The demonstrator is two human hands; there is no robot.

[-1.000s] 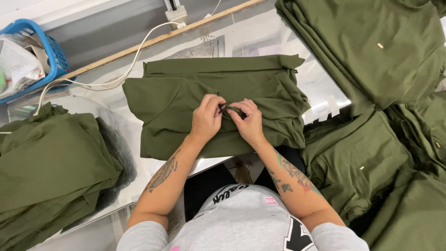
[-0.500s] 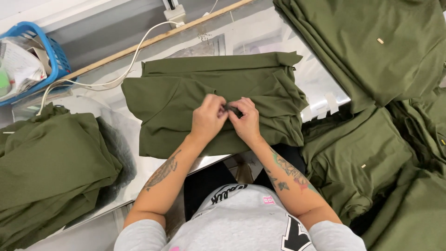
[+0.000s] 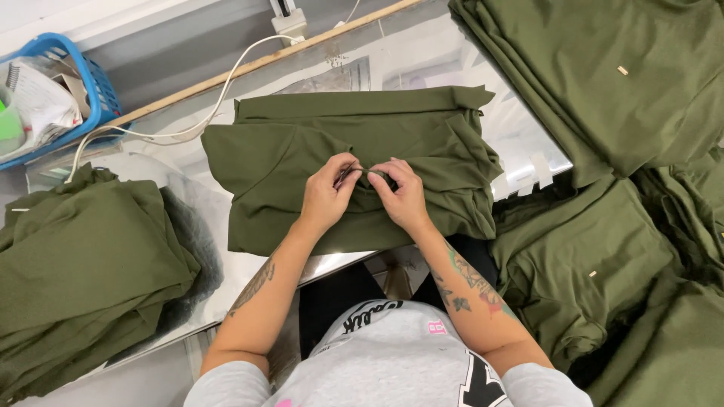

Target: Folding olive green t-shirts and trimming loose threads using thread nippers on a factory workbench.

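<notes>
A folded olive-green garment (image 3: 302,143) lies on the shiny work table (image 3: 452,68) in front of me. My left hand (image 3: 328,194) and my right hand (image 3: 400,194) rest on its middle, fingertips nearly touching. Both hands pinch a small dark piece at the garment's centre, about where the fingers meet. The piece itself is mostly hidden by my fingers, so I cannot tell what it is. My forearms reach up from the bottom of the head view.
A pile of olive garments (image 3: 83,264) lies at the left. More olive garments (image 3: 603,83) are stacked at the right and lower right. A blue basket (image 3: 98,90) with papers sits top left. A white cable (image 3: 196,113) and a wooden strip (image 3: 249,66) run along the back.
The hands stay at the garment's centre with only small finger movements. The garment has barely shifted.
</notes>
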